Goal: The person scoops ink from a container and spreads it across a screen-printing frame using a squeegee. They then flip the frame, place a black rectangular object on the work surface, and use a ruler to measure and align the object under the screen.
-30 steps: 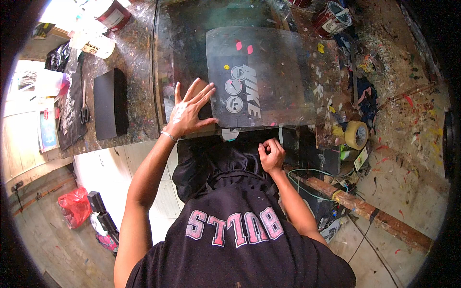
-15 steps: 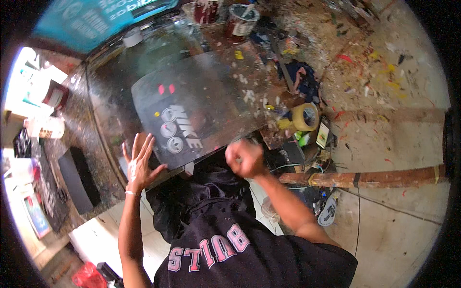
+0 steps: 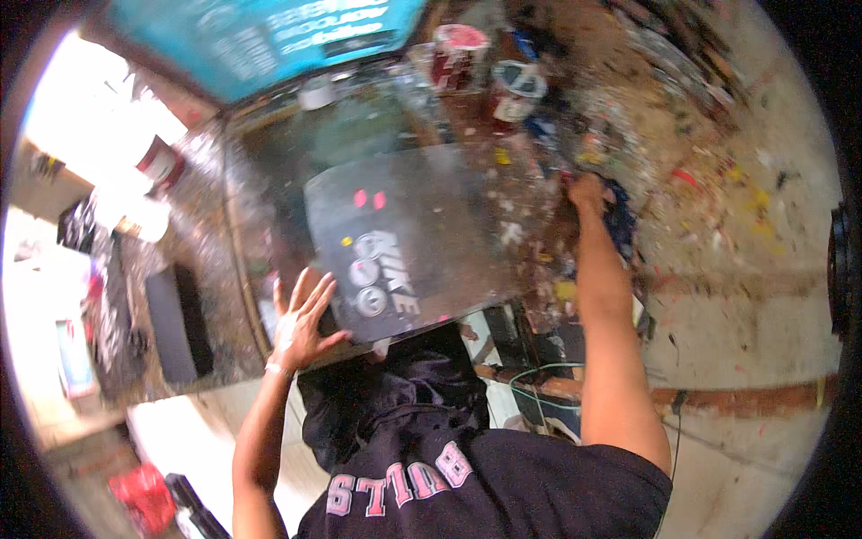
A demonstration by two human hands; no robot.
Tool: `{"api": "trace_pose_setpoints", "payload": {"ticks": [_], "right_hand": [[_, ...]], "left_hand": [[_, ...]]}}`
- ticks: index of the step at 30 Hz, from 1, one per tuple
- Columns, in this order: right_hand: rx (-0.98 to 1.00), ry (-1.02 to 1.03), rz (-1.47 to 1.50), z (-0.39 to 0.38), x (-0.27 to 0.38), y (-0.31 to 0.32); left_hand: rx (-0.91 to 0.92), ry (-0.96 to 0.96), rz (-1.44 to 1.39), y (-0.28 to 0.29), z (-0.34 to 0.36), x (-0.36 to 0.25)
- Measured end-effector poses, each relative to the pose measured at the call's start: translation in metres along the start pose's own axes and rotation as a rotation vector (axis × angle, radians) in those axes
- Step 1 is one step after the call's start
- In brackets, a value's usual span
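Observation:
A dark grey sheet (image 3: 449,225) with pale printed lettering, round emblems and two pink spots lies flat on the worktable. At its near left corner rests my left hand (image 3: 303,328), palm down, with the fingers spread and nothing held. My right arm stretches to the far right side of the table. There my right hand (image 3: 588,193) is at a dark blue, crumpled cloth (image 3: 620,220). Its fingers are small and blurred, so whether they grip the cloth does not show.
Paint-smeared pots, one with pink on top (image 3: 460,58) and one with a pale rim (image 3: 518,94), stand at the back. A teal screen (image 3: 269,45) leans behind. To the left are a black block (image 3: 177,323), a red-brown pot (image 3: 160,166) and a whitish tub (image 3: 144,220).
My right hand has gone from the sheet's near right corner out to the cloth. My left hand stays at the sheet's corner. The view has shifted; my forearm now covers the tape roll.

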State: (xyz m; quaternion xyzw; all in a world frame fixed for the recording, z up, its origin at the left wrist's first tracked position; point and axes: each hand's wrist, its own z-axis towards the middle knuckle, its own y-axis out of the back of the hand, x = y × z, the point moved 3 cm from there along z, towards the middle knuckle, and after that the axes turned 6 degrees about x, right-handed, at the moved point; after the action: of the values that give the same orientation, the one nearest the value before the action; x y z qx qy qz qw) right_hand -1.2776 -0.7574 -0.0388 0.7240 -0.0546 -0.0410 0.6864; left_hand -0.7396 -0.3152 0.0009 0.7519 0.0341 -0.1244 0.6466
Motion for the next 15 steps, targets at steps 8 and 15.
{"api": "trace_pose_setpoints", "payload": {"ticks": [8,15], "right_hand": [[-0.219,-0.067,0.272,-0.058,0.012,0.049],[0.202,0.054,1.835,-0.32,0.086,0.071]], "left_hand": [[-0.009,-0.005,0.029,-0.004,-0.002,0.0],[-0.038,-0.001,0.042,-0.01,-0.001,0.001]]}}
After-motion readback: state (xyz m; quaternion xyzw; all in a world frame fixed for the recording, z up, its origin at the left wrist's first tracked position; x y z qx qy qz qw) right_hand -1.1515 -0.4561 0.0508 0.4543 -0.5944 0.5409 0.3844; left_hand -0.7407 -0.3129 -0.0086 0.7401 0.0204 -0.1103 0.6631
